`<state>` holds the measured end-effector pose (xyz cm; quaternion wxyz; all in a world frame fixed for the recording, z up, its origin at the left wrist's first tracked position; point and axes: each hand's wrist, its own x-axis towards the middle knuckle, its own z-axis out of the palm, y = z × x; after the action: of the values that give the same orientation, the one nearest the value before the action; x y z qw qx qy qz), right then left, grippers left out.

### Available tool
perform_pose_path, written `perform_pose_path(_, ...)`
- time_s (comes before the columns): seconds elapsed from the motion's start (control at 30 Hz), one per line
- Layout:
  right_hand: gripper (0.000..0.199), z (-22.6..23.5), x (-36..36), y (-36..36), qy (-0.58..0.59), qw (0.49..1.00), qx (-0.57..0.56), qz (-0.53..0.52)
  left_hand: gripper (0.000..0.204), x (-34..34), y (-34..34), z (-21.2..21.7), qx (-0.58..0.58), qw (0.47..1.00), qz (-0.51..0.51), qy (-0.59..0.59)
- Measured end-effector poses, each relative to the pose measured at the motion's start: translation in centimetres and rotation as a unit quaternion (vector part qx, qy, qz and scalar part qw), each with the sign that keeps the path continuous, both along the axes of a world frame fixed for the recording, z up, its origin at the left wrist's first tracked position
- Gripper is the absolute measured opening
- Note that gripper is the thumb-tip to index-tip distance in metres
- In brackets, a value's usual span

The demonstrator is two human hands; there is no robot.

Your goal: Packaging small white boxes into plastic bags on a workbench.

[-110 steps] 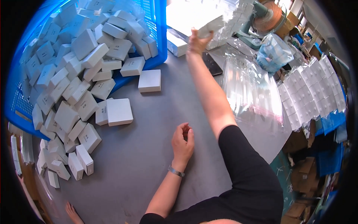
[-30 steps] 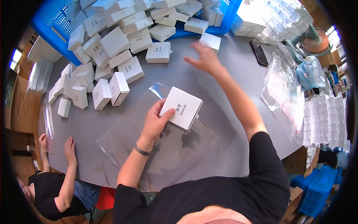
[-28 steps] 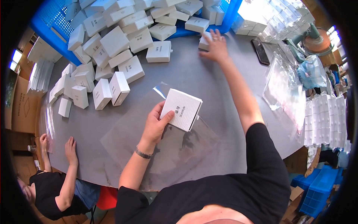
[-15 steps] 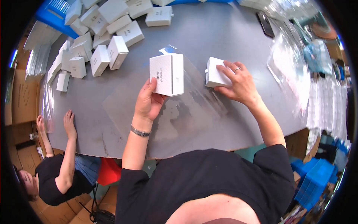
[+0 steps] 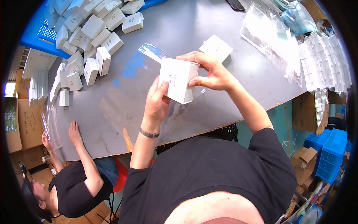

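Observation:
A white square cardboard box with small dark print is held up over the table, tilted toward me. My left hand grips its lower left part, thumb on the printed face. My right hand closes on its right end, fingers along the top edge and thumb on the side. Behind my right hand, a second white box lies on the grey table, touched by neither hand. A clear plastic bag lies flat under and left of my hands.
Many white boxes are piled at the far left, partly in a blue crate. Plastic bags and a phone lie at the far right. Left of me, a co-worker's hand rests at the table edge.
My right hand has let go of the second box and moved left to grip the box in my left hand. My view has shifted, and the second box sits at a different angle.

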<state>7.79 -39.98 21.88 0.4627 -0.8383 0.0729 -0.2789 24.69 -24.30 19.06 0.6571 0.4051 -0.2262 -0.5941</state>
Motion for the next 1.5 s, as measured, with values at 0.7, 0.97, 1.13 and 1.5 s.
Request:
perform_pose_path(0.7, 0.11, 2.3, -6.0, -0.4, 0.492, 0.768, -0.321, -0.255, 0.043, 1.3, 3.8, -3.1, 0.008, 0.988, 0.137, 0.078)
perform_pose_path(0.97, 0.107, -1.3, -7.8, -2.8, 0.374, 0.855, -0.356, -0.047, 0.043, 1.3, 4.5, -4.1, -0.042, 0.956, 0.108, 0.269)
perform_pose_path(1.13, 0.097, -1.6, -7.0, -2.0, 0.125, 0.957, 0.178, -0.19, 0.048, 1.1, 4.4, -3.3, -0.143, 0.981, 0.096, 0.09)
perform_pose_path(1.5, 0.062, 1.4, -1.2, 5.6, 0.057, 0.858, 0.509, 0.041, 0.053, 1.1, 4.8, -1.9, -0.251, 0.937, 0.084, -0.229)
